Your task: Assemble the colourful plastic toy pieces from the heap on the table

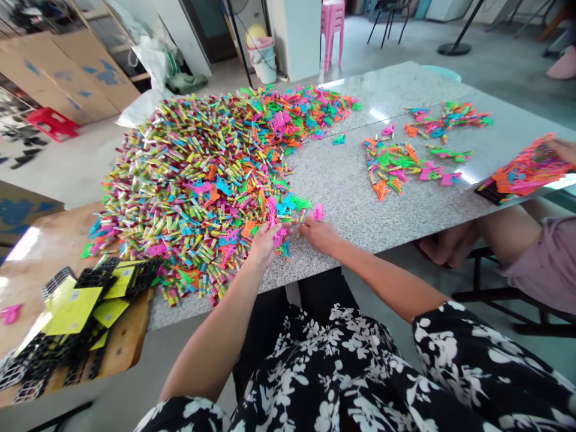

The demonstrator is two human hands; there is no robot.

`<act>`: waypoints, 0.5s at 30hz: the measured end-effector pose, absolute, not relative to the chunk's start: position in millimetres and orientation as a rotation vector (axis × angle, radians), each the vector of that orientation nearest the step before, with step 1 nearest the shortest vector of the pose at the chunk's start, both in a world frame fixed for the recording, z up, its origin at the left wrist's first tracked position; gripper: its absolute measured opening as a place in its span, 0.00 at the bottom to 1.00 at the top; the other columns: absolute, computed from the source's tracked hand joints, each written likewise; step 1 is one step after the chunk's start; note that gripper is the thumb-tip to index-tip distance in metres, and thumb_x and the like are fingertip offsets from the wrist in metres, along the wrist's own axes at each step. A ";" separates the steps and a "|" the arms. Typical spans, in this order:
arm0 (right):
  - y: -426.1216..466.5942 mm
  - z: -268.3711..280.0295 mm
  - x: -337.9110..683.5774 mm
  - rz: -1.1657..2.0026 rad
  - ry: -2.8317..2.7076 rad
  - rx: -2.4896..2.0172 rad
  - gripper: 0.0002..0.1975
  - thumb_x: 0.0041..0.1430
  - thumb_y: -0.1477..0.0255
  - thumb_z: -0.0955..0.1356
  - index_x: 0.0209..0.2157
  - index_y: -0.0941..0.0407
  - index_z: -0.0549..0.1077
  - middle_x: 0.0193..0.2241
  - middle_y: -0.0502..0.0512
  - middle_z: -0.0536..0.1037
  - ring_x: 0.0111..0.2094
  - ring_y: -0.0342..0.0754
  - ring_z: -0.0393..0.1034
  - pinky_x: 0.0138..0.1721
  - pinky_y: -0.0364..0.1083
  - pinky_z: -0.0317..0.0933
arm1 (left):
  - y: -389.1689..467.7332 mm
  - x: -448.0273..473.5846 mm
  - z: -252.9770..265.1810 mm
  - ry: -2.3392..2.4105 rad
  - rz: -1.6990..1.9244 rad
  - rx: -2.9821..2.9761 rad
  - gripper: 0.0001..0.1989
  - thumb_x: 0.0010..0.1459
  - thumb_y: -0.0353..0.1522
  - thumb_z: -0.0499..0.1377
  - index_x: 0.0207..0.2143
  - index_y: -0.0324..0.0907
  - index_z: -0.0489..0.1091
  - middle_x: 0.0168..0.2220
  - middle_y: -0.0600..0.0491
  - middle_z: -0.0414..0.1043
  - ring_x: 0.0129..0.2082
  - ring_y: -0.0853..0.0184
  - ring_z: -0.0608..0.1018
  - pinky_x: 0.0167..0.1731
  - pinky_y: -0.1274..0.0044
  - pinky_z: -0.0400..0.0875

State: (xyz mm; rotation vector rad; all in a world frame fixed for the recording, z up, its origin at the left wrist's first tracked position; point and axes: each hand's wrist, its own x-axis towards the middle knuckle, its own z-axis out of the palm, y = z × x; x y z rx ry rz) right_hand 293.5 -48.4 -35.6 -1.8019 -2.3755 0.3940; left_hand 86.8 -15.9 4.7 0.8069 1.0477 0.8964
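Observation:
At the near edge of a large pile of small striped tubes, my left hand is closed round a pink plastic toy piece, perhaps pistol-shaped. Just to its right, my right hand has its fingertips pinched together at a small yellowish tube; the fingers partly hide it. A loose pink toy lies right behind my right hand. Green and blue toys rest on the table beyond both hands.
A speckled stone table carries smaller groups of toys on the right. Black plastic racks with yellow cards lie on a wooden board at left. At right, another person's hand holds a filled rack.

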 end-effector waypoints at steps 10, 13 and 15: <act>-36.4 -32.3 272.8 0.826 -1.592 -1.622 0.08 0.69 0.68 0.68 0.48 0.54 0.72 0.36 0.57 0.82 0.34 0.51 0.77 0.35 0.47 0.67 | -14.7 89.8 3.8 0.991 1.026 0.774 0.15 0.57 0.37 0.72 0.43 0.41 0.77 0.43 0.46 0.85 0.44 0.61 0.87 0.40 0.73 0.79; -52.5 -32.8 255.9 1.195 -1.057 -1.270 0.12 0.66 0.60 0.69 0.44 0.50 0.67 0.32 0.49 0.81 0.23 0.46 0.70 0.25 0.45 0.65 | -15.4 94.7 4.0 0.942 1.084 0.757 0.12 0.57 0.36 0.71 0.41 0.42 0.76 0.42 0.48 0.85 0.44 0.62 0.86 0.43 0.72 0.80; -62.6 -33.2 245.2 1.351 -0.863 -1.080 0.18 0.62 0.55 0.72 0.45 0.50 0.67 0.31 0.48 0.81 0.20 0.44 0.68 0.22 0.44 0.64 | -16.5 99.3 5.2 0.918 1.094 0.740 0.12 0.58 0.35 0.71 0.41 0.43 0.75 0.42 0.50 0.84 0.44 0.63 0.86 0.44 0.71 0.80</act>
